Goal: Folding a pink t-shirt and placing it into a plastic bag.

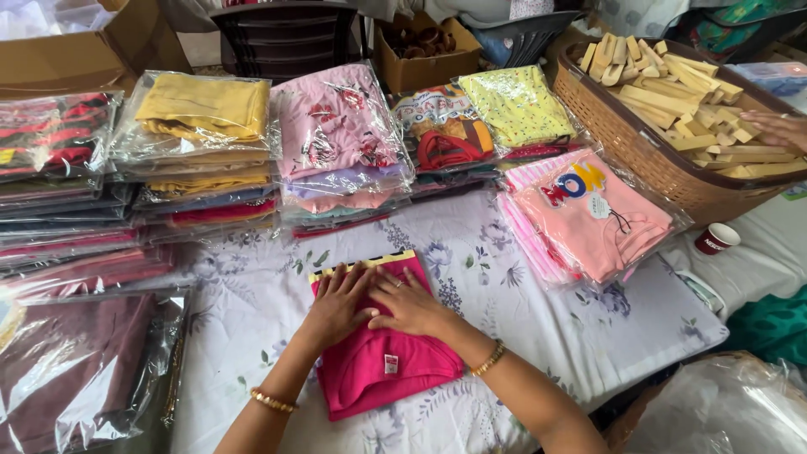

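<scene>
A folded magenta garment with a yellow striped edge lies on the floral sheet in front of me. My left hand rests flat on its upper left part, fingers spread. My right hand lies flat beside it on the upper right part, fingers touching the left hand. Both wrists wear gold bangles. Neither hand grips anything.
Stacks of plastic-bagged clothes line the back: yellow, pink, lime, and a peach one to the right. A woven basket holds wooden sticks, with another person's hand in it. A small red cup stands nearby.
</scene>
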